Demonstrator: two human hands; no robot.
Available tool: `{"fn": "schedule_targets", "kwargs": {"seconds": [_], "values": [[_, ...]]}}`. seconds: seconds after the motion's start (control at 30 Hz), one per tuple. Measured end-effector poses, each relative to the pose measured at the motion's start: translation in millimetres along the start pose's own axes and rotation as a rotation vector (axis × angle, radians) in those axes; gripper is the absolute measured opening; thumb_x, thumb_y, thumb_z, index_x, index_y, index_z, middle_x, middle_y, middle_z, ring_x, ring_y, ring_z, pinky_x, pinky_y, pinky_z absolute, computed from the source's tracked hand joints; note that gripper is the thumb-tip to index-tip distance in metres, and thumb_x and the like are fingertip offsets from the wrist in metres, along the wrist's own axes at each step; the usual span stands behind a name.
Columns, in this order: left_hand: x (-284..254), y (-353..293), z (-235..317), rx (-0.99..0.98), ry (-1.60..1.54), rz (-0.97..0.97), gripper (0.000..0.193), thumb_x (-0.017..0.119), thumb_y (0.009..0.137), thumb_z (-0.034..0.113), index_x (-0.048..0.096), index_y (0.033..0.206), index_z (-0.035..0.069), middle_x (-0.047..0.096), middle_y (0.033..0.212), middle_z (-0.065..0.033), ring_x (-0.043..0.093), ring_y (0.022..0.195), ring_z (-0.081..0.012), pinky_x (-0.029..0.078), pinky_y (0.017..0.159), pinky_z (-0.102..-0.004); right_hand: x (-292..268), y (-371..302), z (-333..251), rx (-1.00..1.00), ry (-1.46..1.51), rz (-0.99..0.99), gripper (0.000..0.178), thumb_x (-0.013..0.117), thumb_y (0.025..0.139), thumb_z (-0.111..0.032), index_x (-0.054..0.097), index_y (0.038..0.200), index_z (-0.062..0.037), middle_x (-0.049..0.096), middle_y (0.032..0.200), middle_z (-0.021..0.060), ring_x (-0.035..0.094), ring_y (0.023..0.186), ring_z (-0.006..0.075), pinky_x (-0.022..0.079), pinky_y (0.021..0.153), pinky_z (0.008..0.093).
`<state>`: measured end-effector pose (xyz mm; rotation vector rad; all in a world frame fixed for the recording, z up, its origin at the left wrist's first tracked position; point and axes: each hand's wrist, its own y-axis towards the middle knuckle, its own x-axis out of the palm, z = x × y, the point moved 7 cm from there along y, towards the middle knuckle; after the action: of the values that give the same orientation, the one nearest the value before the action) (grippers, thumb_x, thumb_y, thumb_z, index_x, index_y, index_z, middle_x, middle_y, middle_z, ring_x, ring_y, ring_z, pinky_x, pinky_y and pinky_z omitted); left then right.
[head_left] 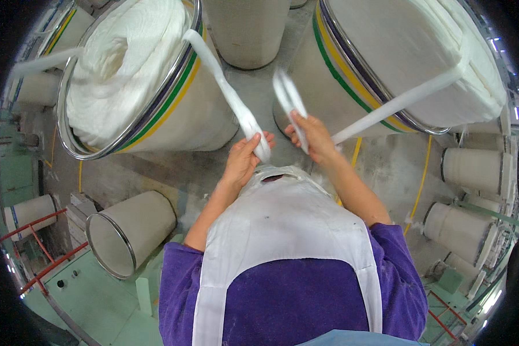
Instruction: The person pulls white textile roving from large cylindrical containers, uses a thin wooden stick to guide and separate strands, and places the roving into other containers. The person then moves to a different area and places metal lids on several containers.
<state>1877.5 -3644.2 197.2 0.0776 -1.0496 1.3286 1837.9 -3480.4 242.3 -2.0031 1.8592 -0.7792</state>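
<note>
A soft white cotton sliver (228,92) runs from the rim of the large can (210,118) on my left down to my left hand (242,161). The fingers of that hand are closed round it near its end, in front of my apron. My right hand (316,137) pinches a doubled length of white sliver (287,91), blurred by motion, which sticks up beyond the fingers. A further sliver strand (395,105) slants from the right can (308,72) down to behind my right wrist; its end is hidden. Thick coils of sliver (147,57) fill the left can.
Ahead, between the two full cans, stands another can (248,32). At lower left, a can (150,230) lies near green machinery (98,297) and a red rail (55,268). More cans (473,170) line the right side, past yellow floor lines (424,179).
</note>
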Motion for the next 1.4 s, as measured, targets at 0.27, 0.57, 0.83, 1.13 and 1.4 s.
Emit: {"fn": "schedule_targets", "kwargs": {"seconds": [0.27,0.57,0.83,1.13,1.4], "values": [[38,-3,28,0.025,0.085,-0.049,0.037,0.061,0.092,0.019,0.054,0.12,-0.003,0.061,0.113,-0.0095,0.056,0.106,-0.0172,0.043,0.094,-0.0325,21,-23,-10,-0.255,-0.176,-0.028,0.043,0.076,0.078,-0.029,0.059,0.107,-0.0027,0.065,0.088,0.0025,0.058,0.071,0.0087,0.046,0.06,0.0231],[30,3,25,-0.019,-0.043,-0.102,0.036,0.057,0.093,0.016,0.051,0.122,-0.004,0.059,0.109,-0.0082,0.055,0.089,-0.0133,0.047,0.08,-0.0289,16,-33,-31,-0.377,-0.206,0.052,0.042,0.077,0.076,-0.017,0.058,0.109,0.0005,0.065,0.088,0.0049,0.059,0.078,0.0115,0.048,0.068,0.025],[44,17,32,0.09,-0.136,-0.022,0.041,0.046,0.099,0.025,0.042,0.127,-0.004,0.054,0.121,-0.014,0.055,0.108,-0.0225,0.046,0.095,-0.037,11,-45,-39,-0.437,-0.284,0.028,0.036,0.068,0.086,-0.035,0.064,0.08,0.0004,0.056,0.07,0.0003,0.05,0.063,0.0085,0.04,0.058,0.025],[91,10,62,0.201,-0.232,-0.279,0.047,0.055,0.094,0.015,0.034,0.133,-0.001,0.046,0.134,-0.0215,0.045,0.126,-0.034,0.037,0.106,-0.0457,10,-44,-33,-0.503,-0.507,0.065,0.039,0.067,0.085,-0.039,0.066,0.078,-0.0004,0.056,0.065,0.0039,0.049,0.057,0.0112,0.037,0.052,0.0286],[96,9,85,0.241,-0.199,-0.153,0.052,0.053,0.087,-0.005,0.034,0.135,-0.001,0.046,0.134,-0.0209,0.044,0.127,-0.0352,0.038,0.106,-0.0448,29,-94,-86,-1.035,-0.945,0.346,0.024,0.07,0.08,-0.026,0.067,0.089,-0.0044,0.065,0.091,0.0082,0.057,0.092,0.027,0.045,0.078,0.0356]]}}
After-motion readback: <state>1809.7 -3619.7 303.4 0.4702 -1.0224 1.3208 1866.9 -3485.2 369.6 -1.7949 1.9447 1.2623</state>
